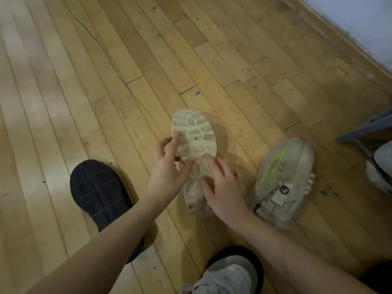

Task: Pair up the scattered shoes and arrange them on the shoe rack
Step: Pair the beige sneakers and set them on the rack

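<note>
a cream shoe point(194, 143) lies sole-up on the wooden floor point(106, 81) near the middle of the view, its toe pointing to about 11 o'clock. the left hand point(167, 172) comes at it from 7 o'clock, one fingertip on the sole's left edge and the thumb against the waist of the sole; the other fingers curl behind the rim, so how firmly they pinch is hard to tell. the right hand point(222, 187) lies over the heel half from 5 o'clock, fingers spread and touching the sole, and it hides most of the heel. whether the shoe is lifted or resting on the boards cannot be told.

at 3 o'clock of it stands a grey sneaker point(284, 179) with a yellow-green stripe, upright, blurred. at 8 o'clock a black shoe point(99, 192) lies sole-up, its heel end covered by the left forearm. at 6 o'clock a white sneaker point(229, 276) is cut off by the bottom edge. at the right edge a grey rack frame point(364, 128) and a pale shoe point(381, 166) beneath it are only partly in view. a pale wall point(360, 18) fills the 1 o'clock corner.
</note>
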A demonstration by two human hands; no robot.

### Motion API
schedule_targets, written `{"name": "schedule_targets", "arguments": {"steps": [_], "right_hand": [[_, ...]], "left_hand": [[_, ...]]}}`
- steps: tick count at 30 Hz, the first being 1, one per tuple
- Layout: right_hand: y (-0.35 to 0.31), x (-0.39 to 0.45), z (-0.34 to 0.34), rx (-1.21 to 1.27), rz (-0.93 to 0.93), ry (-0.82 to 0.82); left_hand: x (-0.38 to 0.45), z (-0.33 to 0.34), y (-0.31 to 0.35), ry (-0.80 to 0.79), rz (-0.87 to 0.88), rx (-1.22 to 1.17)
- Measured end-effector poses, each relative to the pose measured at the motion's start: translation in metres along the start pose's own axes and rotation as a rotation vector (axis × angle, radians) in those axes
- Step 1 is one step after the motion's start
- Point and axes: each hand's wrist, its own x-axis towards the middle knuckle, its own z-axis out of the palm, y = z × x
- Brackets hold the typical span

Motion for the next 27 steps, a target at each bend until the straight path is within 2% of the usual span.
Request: {"name": "schedule_targets", "arguments": {"steps": [3, 8, 15, 20, 23, 25, 27], "right_hand": [[0.011, -0.005, -0.022, -0.071, 0.010, 0.132], [0.033, -0.031, -0.076, 0.035, 0.085, 0.283], [0.079, -0.097, -0.134, 0.089, 0.260, 0.408], [0.122, -0.152, -0.157, 0.097, 0.401, 0.585], [0.148, -0.179, -0.157, 0.027, 0.435, 0.639], [0.161, -0.190, -0.152, -0.012, 0.482, 0.600], [0.169, -0.192, -0.151, 0.021, 0.520, 0.516]], "left_hand": [[0.001, 0.012, 0.022, 0.029, 0.053, -0.102], [0.005, 0.039, 0.072, 0.000, 0.188, -0.192], [-0.021, 0.100, 0.147, -0.174, 0.310, -0.198], [-0.047, 0.158, 0.185, -0.343, 0.452, -0.165], [-0.058, 0.190, 0.200, -0.449, 0.479, 0.024], [-0.062, 0.207, 0.203, -0.524, 0.491, 0.248], [-0.065, 0.219, 0.203, -0.580, 0.503, 0.338]]}}
